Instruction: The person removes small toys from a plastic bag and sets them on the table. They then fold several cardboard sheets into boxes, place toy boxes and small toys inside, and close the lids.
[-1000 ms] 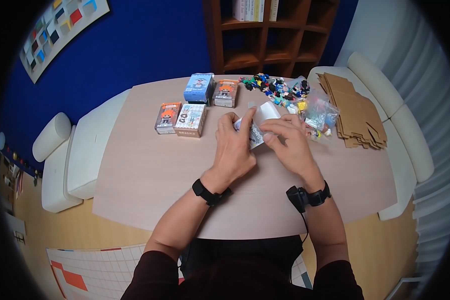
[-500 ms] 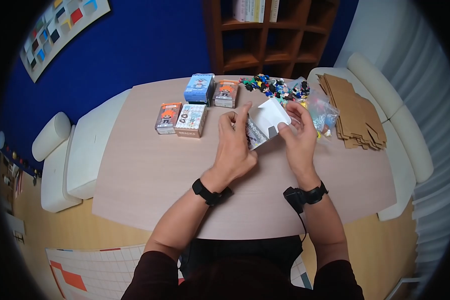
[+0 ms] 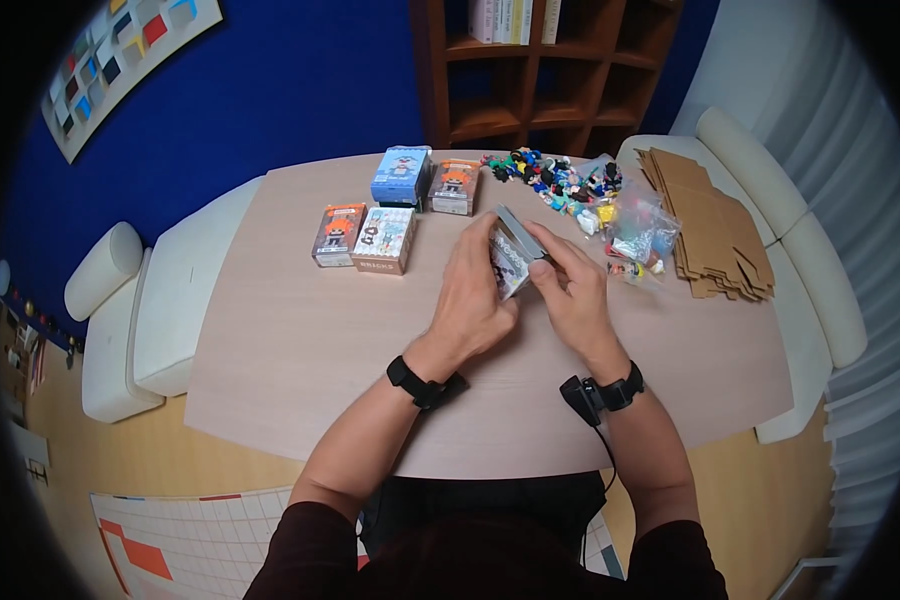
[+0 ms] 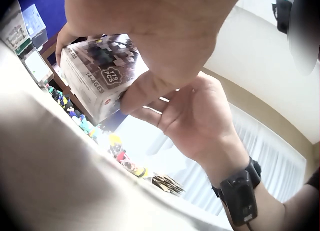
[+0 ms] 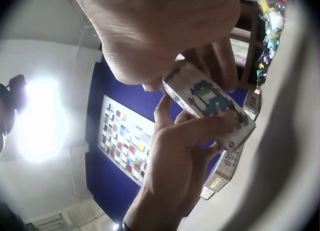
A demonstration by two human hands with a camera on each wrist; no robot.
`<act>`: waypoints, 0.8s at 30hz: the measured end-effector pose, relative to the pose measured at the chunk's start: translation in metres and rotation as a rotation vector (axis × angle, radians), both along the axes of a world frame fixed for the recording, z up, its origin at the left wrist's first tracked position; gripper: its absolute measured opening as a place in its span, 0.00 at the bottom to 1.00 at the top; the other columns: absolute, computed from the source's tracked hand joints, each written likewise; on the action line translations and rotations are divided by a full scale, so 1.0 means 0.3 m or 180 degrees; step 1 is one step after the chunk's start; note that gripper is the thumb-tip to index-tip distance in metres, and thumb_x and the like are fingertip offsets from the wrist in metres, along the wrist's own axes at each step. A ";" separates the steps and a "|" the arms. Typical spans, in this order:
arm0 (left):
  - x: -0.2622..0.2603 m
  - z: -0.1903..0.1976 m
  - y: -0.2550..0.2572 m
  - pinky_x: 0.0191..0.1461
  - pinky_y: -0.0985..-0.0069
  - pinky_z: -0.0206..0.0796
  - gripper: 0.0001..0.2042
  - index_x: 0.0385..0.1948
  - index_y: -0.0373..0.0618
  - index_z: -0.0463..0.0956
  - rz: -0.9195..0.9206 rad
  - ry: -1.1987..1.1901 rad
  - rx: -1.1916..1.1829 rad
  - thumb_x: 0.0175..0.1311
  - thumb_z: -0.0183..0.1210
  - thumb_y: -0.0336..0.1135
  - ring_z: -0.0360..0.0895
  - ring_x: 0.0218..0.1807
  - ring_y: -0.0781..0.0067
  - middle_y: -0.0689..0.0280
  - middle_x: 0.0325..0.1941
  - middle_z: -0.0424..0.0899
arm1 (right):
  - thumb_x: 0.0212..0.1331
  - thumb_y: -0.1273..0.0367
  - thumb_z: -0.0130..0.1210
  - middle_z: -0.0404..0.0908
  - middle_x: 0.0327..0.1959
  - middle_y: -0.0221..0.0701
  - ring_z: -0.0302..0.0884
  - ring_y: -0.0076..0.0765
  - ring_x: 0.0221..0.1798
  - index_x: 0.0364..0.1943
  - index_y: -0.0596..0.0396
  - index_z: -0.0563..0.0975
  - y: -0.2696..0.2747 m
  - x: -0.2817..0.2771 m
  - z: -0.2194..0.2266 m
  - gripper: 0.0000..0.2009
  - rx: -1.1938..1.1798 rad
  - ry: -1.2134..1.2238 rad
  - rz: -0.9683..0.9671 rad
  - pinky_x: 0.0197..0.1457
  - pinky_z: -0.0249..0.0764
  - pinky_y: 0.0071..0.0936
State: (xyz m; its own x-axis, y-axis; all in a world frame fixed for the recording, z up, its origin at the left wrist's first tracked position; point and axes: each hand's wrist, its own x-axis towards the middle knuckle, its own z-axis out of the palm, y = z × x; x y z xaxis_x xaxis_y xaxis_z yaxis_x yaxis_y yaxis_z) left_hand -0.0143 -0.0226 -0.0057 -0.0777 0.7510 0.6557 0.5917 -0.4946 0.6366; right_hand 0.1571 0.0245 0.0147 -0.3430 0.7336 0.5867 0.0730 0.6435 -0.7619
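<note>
Over the middle of the table, both hands hold a small printed toy-brick box point(image 3: 511, 268). The left hand point(image 3: 467, 292) grips its sides, the thumb on the near side and the fingers around the far side. At the end with the lid, the right hand point(image 3: 582, 300) has its thumb and fingers around the box edge. The lid lies folded over that end. In the left wrist view the box point(image 4: 87, 83) shows "179 PCS" and "14+ AGES". In the right wrist view a blue and green pixel figure is printed on the box point(image 5: 202, 93).
To the left stand a blue box point(image 3: 400, 176), two orange-and-brown boxes point(image 3: 338, 236) and a white-and-brown box point(image 3: 383, 242). Small brick figures point(image 3: 550, 175) lie at the back beside clear plastic bags point(image 3: 642, 225). Flattened cardboard point(image 3: 705, 225) is stacked at the right edge.
The white lid flap stood open with the right hand at it; now it is folded down over the box end. The right hand has moved in left against the box. The left hand keeps its grip.
</note>
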 end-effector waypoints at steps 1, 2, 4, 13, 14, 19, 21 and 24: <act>-0.002 0.001 -0.001 0.79 0.50 0.65 0.47 0.79 0.37 0.57 -0.0009 0.0004 -0.0021 0.49 0.63 0.18 0.69 0.74 0.31 0.37 0.74 0.68 | 0.76 0.65 0.63 0.90 0.56 0.40 0.88 0.33 0.46 0.67 0.57 0.83 0.008 0.000 -0.016 0.20 0.0006 0.0013 -0.0081 0.47 0.84 0.29; -0.003 0.003 -0.002 0.80 0.52 0.64 0.48 0.81 0.36 0.55 -0.0015 0.0007 -0.0040 0.50 0.64 0.18 0.69 0.75 0.33 0.37 0.74 0.69 | 0.76 0.65 0.63 0.90 0.54 0.41 0.88 0.33 0.45 0.66 0.57 0.84 0.013 0.001 -0.026 0.19 0.0014 0.0025 -0.0159 0.46 0.84 0.29; -0.001 0.011 -0.008 0.82 0.52 0.62 0.49 0.82 0.38 0.54 -0.0006 0.0110 -0.0120 0.50 0.64 0.18 0.67 0.77 0.34 0.38 0.76 0.68 | 0.76 0.66 0.62 0.91 0.50 0.40 0.88 0.32 0.42 0.63 0.57 0.85 0.011 0.010 -0.030 0.17 0.0016 -0.0035 -0.0345 0.44 0.83 0.29; 0.011 0.040 -0.022 0.77 0.50 0.66 0.49 0.81 0.45 0.60 -0.0009 0.0270 0.0063 0.46 0.58 0.12 0.70 0.72 0.31 0.43 0.73 0.71 | 0.71 0.74 0.57 0.92 0.44 0.43 0.87 0.33 0.35 0.58 0.58 0.86 -0.012 -0.006 -0.025 0.15 0.0179 -0.0105 -0.0836 0.41 0.82 0.31; 0.011 0.043 -0.023 0.77 0.50 0.66 0.49 0.81 0.45 0.60 -0.0015 0.0282 0.0065 0.46 0.58 0.12 0.70 0.72 0.31 0.44 0.73 0.71 | 0.71 0.75 0.57 0.91 0.43 0.43 0.87 0.34 0.35 0.58 0.58 0.86 -0.011 -0.009 -0.030 0.15 0.0247 -0.0060 -0.0887 0.41 0.81 0.32; 0.019 0.045 -0.031 0.77 0.50 0.67 0.50 0.81 0.48 0.62 -0.0037 0.0205 0.0054 0.45 0.58 0.12 0.70 0.71 0.32 0.44 0.72 0.71 | 0.71 0.76 0.57 0.92 0.45 0.44 0.88 0.35 0.35 0.58 0.58 0.87 -0.017 0.007 -0.009 0.15 0.0186 -0.0358 -0.1103 0.39 0.81 0.32; 0.021 0.043 -0.030 0.77 0.50 0.67 0.50 0.81 0.50 0.62 -0.0031 0.0210 0.0068 0.46 0.58 0.13 0.70 0.71 0.32 0.45 0.73 0.71 | 0.72 0.76 0.58 0.92 0.46 0.44 0.89 0.34 0.37 0.58 0.57 0.87 -0.017 0.007 -0.003 0.15 0.0173 -0.0283 -0.0962 0.40 0.81 0.31; 0.015 0.038 -0.030 0.78 0.49 0.66 0.48 0.81 0.51 0.63 0.0019 0.0266 0.0017 0.47 0.61 0.15 0.69 0.73 0.31 0.44 0.74 0.70 | 0.72 0.74 0.60 0.91 0.50 0.44 0.89 0.34 0.40 0.60 0.57 0.86 -0.017 -0.007 0.006 0.15 0.0292 -0.0134 -0.0597 0.43 0.83 0.30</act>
